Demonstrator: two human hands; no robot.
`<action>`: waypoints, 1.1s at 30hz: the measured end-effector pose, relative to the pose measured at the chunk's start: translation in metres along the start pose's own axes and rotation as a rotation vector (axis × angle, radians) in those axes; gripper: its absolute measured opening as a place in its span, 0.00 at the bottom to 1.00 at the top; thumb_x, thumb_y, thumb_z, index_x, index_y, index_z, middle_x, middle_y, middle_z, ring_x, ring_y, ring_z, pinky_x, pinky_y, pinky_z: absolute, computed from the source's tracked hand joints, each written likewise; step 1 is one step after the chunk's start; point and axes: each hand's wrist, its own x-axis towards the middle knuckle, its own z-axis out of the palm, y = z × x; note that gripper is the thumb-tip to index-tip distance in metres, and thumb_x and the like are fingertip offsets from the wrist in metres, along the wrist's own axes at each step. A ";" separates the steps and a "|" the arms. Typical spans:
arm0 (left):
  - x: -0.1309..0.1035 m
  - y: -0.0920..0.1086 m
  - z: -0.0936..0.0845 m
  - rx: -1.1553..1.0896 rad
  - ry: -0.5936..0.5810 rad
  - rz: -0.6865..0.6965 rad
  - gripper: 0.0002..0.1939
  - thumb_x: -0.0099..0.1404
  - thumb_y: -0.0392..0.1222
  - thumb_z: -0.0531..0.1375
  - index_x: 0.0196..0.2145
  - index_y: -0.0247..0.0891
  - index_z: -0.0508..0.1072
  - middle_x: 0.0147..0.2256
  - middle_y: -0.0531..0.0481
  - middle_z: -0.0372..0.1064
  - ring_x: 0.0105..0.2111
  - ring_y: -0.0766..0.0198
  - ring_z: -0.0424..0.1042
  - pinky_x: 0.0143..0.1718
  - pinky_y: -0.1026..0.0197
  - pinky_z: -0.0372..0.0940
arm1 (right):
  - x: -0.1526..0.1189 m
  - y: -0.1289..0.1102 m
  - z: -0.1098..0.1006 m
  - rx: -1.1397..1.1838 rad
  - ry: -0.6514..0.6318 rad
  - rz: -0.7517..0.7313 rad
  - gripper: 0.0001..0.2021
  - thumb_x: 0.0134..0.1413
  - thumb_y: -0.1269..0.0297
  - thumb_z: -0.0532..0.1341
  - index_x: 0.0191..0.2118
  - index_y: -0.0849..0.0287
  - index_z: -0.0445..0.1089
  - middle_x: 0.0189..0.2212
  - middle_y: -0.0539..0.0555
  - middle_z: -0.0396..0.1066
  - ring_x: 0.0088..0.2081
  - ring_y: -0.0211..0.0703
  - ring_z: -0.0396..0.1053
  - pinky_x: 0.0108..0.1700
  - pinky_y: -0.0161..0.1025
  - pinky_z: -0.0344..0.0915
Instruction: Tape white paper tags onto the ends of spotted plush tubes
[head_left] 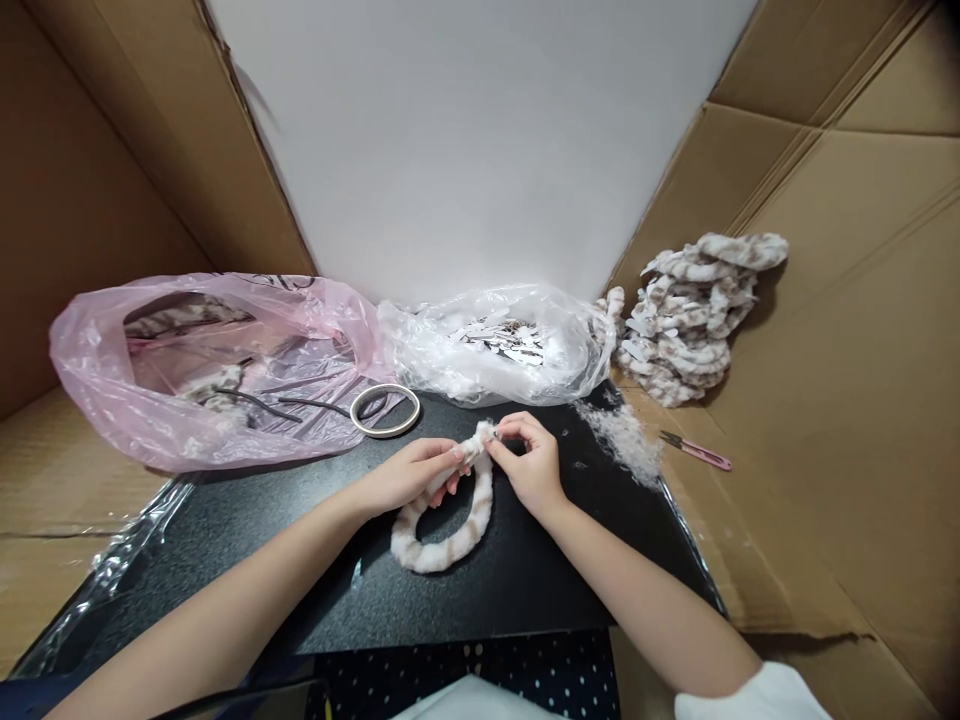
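Observation:
A fluffy white ring with light brown stripes (442, 553), like a plush headband, hangs from my hands over the black table. Its upper end is gripped by my left hand (422, 472), fingers wrapped round the fabric. At the top of the ring, my right hand (531, 455) pinches with thumb and forefinger. A tiny dark bit shows at those fingertips, too small to name. Just left of the hands, a roll of tape (412, 412) lies on the table near the pink bag.
A pink plastic bag (82, 340) with striped plush pieces and dark rods lies left. Behind is a clear bag (427, 350) of small white pieces. At right are a pile of plush rings (686, 320), fluff scraps (626, 440) and pink-handled thread snips (705, 455). Cardboard walls (862, 300) flank the table.

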 end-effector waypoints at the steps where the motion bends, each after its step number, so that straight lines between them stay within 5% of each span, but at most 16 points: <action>1: 0.000 0.000 -0.001 0.002 0.004 -0.003 0.22 0.60 0.60 0.59 0.29 0.35 0.69 0.21 0.55 0.63 0.17 0.69 0.60 0.18 0.67 0.54 | -0.001 -0.002 0.000 -0.060 -0.005 -0.066 0.03 0.44 0.71 0.65 0.25 0.57 0.73 0.29 0.52 0.71 0.33 0.42 0.69 0.37 0.39 0.66; 5: 0.002 -0.005 0.001 -0.011 0.033 0.063 0.21 0.60 0.59 0.59 0.25 0.36 0.65 0.20 0.56 0.58 0.18 0.70 0.55 0.17 0.68 0.51 | -0.008 -0.006 0.003 -0.199 -0.095 -0.233 0.07 0.46 0.75 0.62 0.29 0.55 0.75 0.30 0.53 0.73 0.34 0.44 0.71 0.40 0.42 0.67; 12: 0.002 -0.007 0.003 0.021 -0.020 0.081 0.24 0.62 0.64 0.55 0.28 0.37 0.65 0.20 0.59 0.49 0.18 0.71 0.47 0.16 0.67 0.45 | -0.013 -0.003 0.008 -0.194 -0.240 -0.242 0.08 0.53 0.72 0.60 0.31 0.54 0.76 0.31 0.53 0.72 0.35 0.44 0.71 0.38 0.40 0.67; 18: -0.002 -0.007 0.005 0.101 -0.026 0.130 0.23 0.64 0.61 0.55 0.26 0.37 0.63 0.22 0.57 0.50 0.21 0.70 0.48 0.19 0.67 0.45 | -0.009 -0.008 0.005 -0.115 -0.307 -0.129 0.03 0.48 0.71 0.64 0.30 0.57 0.74 0.31 0.53 0.71 0.34 0.43 0.70 0.37 0.38 0.67; 22: 0.002 -0.010 0.008 -0.012 0.001 0.131 0.23 0.63 0.62 0.55 0.30 0.37 0.64 0.21 0.58 0.49 0.19 0.70 0.47 0.19 0.67 0.46 | -0.001 -0.006 -0.002 -0.011 -0.382 -0.026 0.13 0.46 0.69 0.65 0.41 0.57 0.73 0.39 0.54 0.73 0.41 0.45 0.71 0.43 0.40 0.68; 25: 0.003 -0.012 0.008 -0.090 0.033 0.124 0.22 0.62 0.61 0.56 0.29 0.37 0.64 0.21 0.58 0.51 0.20 0.70 0.50 0.20 0.67 0.51 | 0.003 0.000 -0.005 0.098 -0.459 0.069 0.09 0.49 0.67 0.63 0.39 0.57 0.72 0.34 0.52 0.75 0.36 0.42 0.73 0.42 0.40 0.69; 33: -0.002 0.000 0.006 -0.042 0.006 0.095 0.18 0.64 0.56 0.55 0.33 0.36 0.67 0.27 0.53 0.63 0.22 0.70 0.56 0.23 0.66 0.52 | 0.002 0.008 0.001 0.239 -0.354 0.242 0.09 0.41 0.63 0.68 0.29 0.58 0.70 0.24 0.48 0.73 0.25 0.37 0.70 0.30 0.34 0.68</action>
